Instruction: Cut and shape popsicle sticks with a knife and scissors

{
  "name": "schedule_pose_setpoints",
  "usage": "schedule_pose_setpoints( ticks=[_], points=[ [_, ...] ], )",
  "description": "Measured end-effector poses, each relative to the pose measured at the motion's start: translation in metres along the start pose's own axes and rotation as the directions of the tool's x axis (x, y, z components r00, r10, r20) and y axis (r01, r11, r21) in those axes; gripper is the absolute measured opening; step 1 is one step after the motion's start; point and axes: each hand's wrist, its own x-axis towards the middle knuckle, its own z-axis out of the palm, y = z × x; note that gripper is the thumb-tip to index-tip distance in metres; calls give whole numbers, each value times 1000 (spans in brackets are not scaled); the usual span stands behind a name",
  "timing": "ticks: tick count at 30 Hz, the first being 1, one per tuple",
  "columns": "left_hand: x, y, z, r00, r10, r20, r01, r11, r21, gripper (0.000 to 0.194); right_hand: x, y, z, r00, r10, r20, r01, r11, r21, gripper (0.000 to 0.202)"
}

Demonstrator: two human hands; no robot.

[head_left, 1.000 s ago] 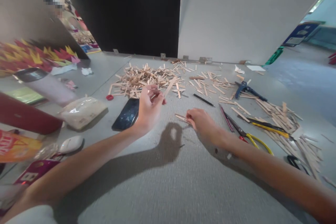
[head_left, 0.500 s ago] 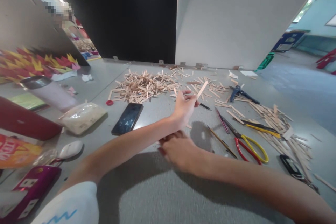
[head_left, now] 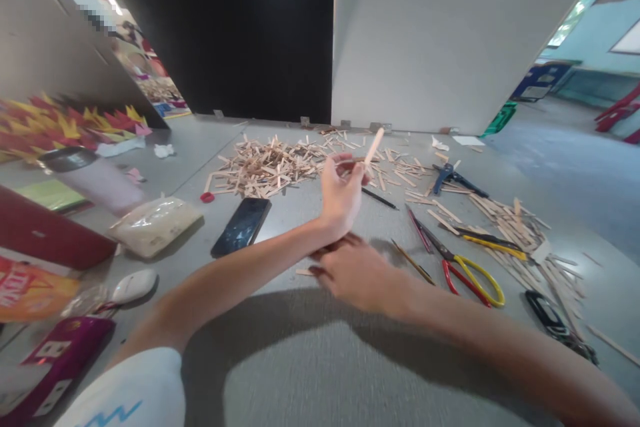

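We hold one craft stick (head_left: 375,145) in the left hand (head_left: 340,197), above the tabletop (head_left: 280,360). The left fingers (head_left: 364,175) are narrow, pinched on the lower end of this stick. Its long axis rises from the fingertips and leans toward the right; the upper end is free.

We locate the right hand (head_left: 363,277) on the near side of the left wrist, low over the tabletop. The two appear to overlap in this view; we cannot tell whether they touch. The right fingers (head_left: 326,280) are bent and point left. Just beside their tips, a short wooden piece (head_left: 304,272) lies flat, its long axis running roughly left to right. The right hand is the nearer one to it; we cannot tell whether the fingers grip it.

Reference positions: the stick pile (head_left: 267,170) is at far left of the left hand, the smartphone (head_left: 241,227) left of its wrist, the black pen (head_left: 379,199) just right of it, and the scissors (head_left: 450,257) farther right.
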Motion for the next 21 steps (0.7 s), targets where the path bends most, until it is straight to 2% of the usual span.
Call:
schedule_pose_setpoints(
  ticks=[3,4,6,9,12,16,21],
  points=[
    [-2,2,-25,992,128,-8,-128,992,6,32,-6,34,-3,981,180,-71,-183,982,-44,35],
    [-2,2,-35,986,168,4,-168,986,18,33,-9,41,-1,980,192,-62,-194,980,-44,34],
    [-1,-2,-52,940,324,105,-334,938,90,30,-15,44,7,992,124,5,-123,992,-19,24],
    [4,-8,-71,929,355,107,-366,924,111,26,-20,32,25,994,-34,100,34,999,10,6],
    [10,-8,-80,926,371,74,-377,918,125,27,-19,20,37,988,-89,125,93,995,-23,9],
    [15,4,-83,929,370,25,-370,918,142,28,-23,5,36,983,-132,131,137,990,-36,18],
    [14,17,-82,947,322,-9,-318,939,135,29,-33,-23,34,959,-228,168,224,974,43,16]
  ],
)
